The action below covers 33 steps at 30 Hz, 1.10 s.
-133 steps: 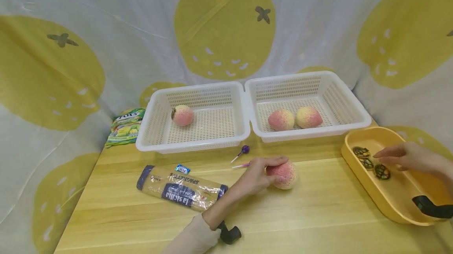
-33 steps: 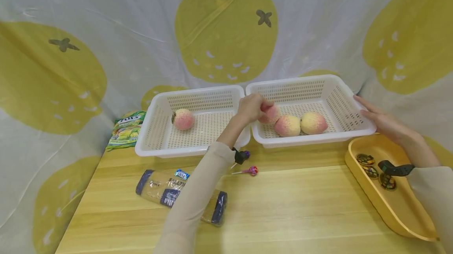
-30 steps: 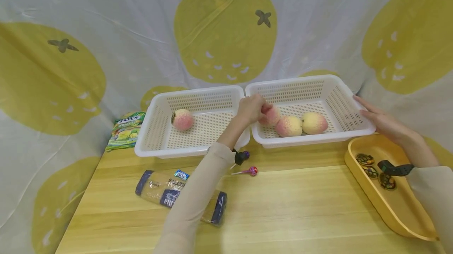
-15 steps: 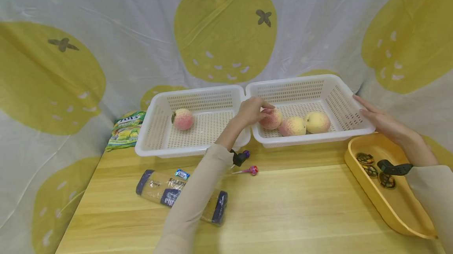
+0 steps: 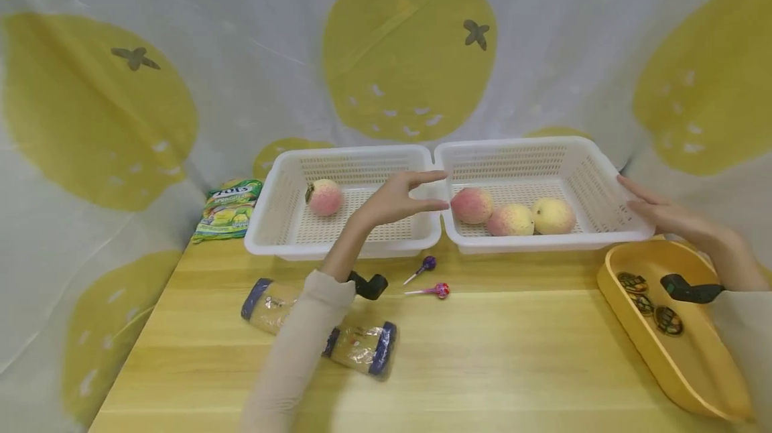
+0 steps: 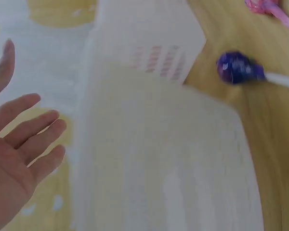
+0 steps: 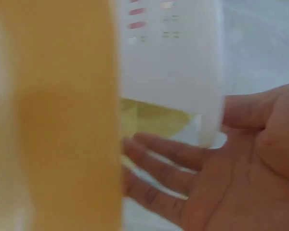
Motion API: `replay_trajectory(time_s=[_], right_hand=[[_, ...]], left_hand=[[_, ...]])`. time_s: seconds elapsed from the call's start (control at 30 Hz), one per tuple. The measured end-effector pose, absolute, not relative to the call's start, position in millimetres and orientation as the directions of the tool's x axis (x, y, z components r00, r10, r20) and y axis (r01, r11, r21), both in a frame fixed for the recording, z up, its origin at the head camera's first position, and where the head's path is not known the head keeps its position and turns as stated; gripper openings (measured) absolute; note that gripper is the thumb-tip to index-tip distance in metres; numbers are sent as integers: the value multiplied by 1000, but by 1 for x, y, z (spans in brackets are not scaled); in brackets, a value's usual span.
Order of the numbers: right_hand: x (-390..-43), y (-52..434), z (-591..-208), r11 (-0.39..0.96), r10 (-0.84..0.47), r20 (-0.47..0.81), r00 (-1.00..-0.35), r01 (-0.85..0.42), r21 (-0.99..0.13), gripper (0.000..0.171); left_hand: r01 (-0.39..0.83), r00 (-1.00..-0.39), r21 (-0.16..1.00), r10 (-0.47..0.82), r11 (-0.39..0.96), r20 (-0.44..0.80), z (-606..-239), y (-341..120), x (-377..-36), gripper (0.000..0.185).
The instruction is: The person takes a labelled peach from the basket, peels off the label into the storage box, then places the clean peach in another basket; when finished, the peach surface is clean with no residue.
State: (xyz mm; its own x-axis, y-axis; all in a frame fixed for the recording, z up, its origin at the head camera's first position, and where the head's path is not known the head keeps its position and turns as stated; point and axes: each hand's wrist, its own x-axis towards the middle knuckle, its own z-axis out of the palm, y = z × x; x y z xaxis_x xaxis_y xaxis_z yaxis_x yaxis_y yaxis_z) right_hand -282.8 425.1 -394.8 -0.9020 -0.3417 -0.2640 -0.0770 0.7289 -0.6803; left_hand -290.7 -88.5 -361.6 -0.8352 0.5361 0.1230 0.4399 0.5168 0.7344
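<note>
White right basket [image 5: 597, 181]: right hand [image 5: 669, 218] rests flat on its right rim, grip released. Left hand [image 5: 395, 200] hovers released above the baskets' shared edge, beside three peaches [image 5: 509, 213].

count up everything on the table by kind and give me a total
Peaches: 4, one in the left basket, three in the right basket
White baskets: 2
Lollipops: 2
Spaghetti packet: 1
Green candy bag: 1
Yellow tray: 1
Round patterned pieces in the tray: 3
Total: 14
</note>
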Motion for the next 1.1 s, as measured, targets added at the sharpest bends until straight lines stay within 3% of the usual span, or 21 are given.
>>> replay_trajectory(time_s=[0.23,0.47,0.8,0.93,1.1], right_hand=[[-279,412,-366,808,-373,-328,-868,-129,-575,75],[-265,363,-340,870,-363,-334,-870,-188,-456,83],[-252,244,-310,788,-553,-184,-813,-438,-433,80],[-254,196,-307,680,-670,-116,-733,-544,-492,77],[-264,138,-320,563,-740,-50,-670,-578,-590,79]], left_hand=[[311,-950,685,233,659,207,-344,-202,-237,78],[48,-999,678,35,733,33,-369,-307,-211,108],[3,-997,848,69,530,-40,-407,-325,-207,106],[-20,-998,881,45,473,-48,-413,-329,-206,106],[-36,-998,926,31,377,-52,-419,-332,-203,104]])
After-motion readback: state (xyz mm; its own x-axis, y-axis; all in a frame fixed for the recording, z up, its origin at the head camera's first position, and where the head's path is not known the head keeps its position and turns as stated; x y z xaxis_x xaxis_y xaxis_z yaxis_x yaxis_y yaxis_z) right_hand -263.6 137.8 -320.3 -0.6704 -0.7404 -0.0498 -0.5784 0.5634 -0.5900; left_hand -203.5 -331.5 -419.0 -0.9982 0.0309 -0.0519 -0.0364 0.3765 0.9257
